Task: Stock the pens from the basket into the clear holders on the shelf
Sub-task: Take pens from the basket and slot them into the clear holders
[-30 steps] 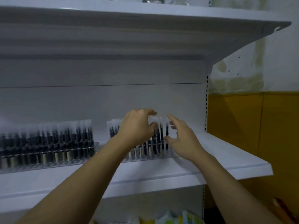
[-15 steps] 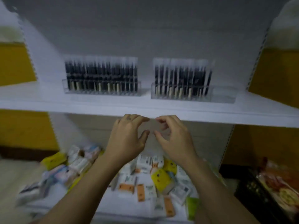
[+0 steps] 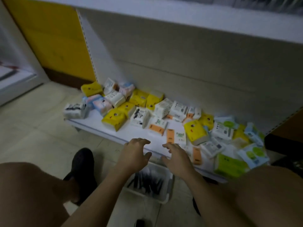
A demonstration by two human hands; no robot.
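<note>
A white basket (image 3: 165, 194) stands on the floor between my knees, with several dark pens (image 3: 147, 181) lying in it. My left hand (image 3: 133, 155) hovers above the basket's far left side, fingers spread and loosely bent, holding nothing. My right hand (image 3: 177, 158) hovers beside it above the far right side, likewise empty with fingers spread. The clear holders are out of view; only the underside edge of the upper shelf (image 3: 196, 17) shows at the top.
A low white shelf (image 3: 101, 126) just beyond the basket carries several tissue packs (image 3: 196, 131) in yellow, white, orange and green. My dark shoe (image 3: 83, 163) is on the tiled floor to the left. A yellow wall panel (image 3: 54, 38) stands at the left.
The view has swung down from the pen holders to the floor. Both hands have dropped from the upper shelf to just above the basket, empty.
</note>
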